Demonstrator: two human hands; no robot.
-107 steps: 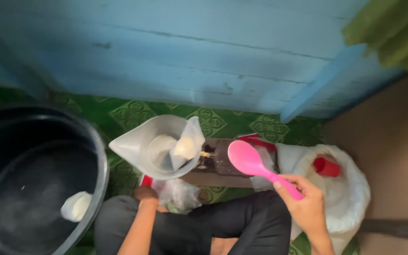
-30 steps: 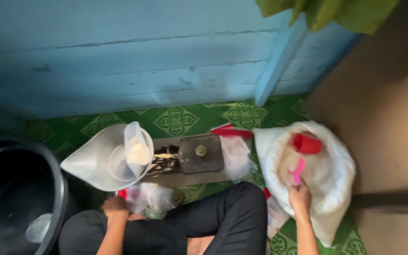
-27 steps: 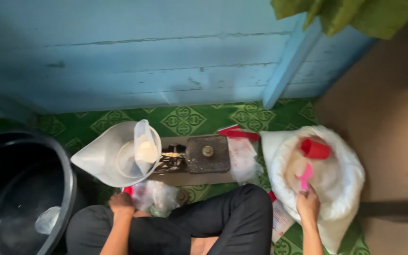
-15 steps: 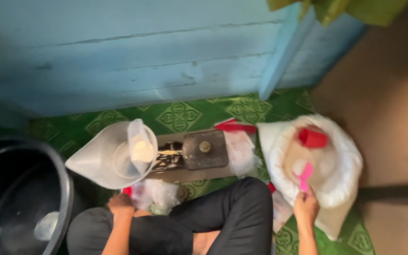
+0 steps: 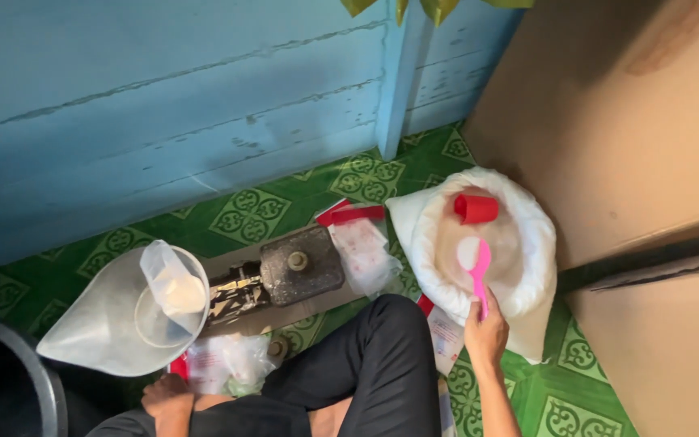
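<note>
The pink scoop (image 5: 477, 271) was in the right hand (image 5: 485, 333), which gripped its handle, while its bowl, heaped with white powder, sat inside the open mouth of the white sack (image 5: 527, 279) on the floor. A red cup (image 5: 476, 208) lay on its side on the powder near the sack's far rim, apart from the scoop. By the look of it the step in hand was scooping: the spoon was loaded but not yet lifted clear of the sack. Taking the load across to the funnel (image 5: 107, 324) would call for a level carry, since the heap stood above the scoop's rim and could spill over the knee (image 5: 382, 356) that lay between the two. That wide translucent funnel stood well to the left, with a small clear bag (image 5: 175, 279) resting at its rim and a little pale powder in the bag. Just right of it sat a dark metal device (image 5: 297, 271) on a brown board, and flat clear packets with red edges (image 5: 362, 247) lay between that device and the sack. The left hand (image 5: 167, 398) rested low beside a bunch of crumpled clear bags (image 5: 224, 364) below the funnel; I cannot tell whether it was open or closed on anything. A black tub (image 5: 38, 388) showed at the left edge, on the green patterned floor (image 5: 252, 214) along the blue plank wall (image 5: 163, 105).
</note>
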